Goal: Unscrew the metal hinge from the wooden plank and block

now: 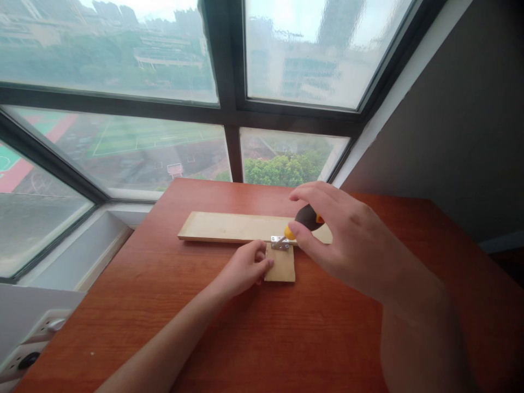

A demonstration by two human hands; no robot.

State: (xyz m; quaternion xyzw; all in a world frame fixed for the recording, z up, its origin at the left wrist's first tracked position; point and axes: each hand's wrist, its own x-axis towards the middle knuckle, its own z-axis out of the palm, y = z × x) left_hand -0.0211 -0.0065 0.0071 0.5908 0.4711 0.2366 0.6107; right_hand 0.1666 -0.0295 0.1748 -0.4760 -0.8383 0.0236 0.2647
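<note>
A short screwdriver [308,218] with a black and yellow handle is held in my right hand [347,234], thumb on one side and fingers over the top. Its tip slants down to a small metal hinge [280,243]. That hinge lies across the joint between a small wooden block [280,267] and a long wooden board [233,226] behind it. With thumb and curled fingers, my left hand [250,265] grips the block's left edge. The screwdriver's tip and any screw under it are too small to make out.
Everything lies on a reddish-brown wooden table [262,338]. Large windows in dark frames [235,109] rise behind it, and a grey wall [450,120] stands at the right. Wall sockets [36,338] show at the lower left.
</note>
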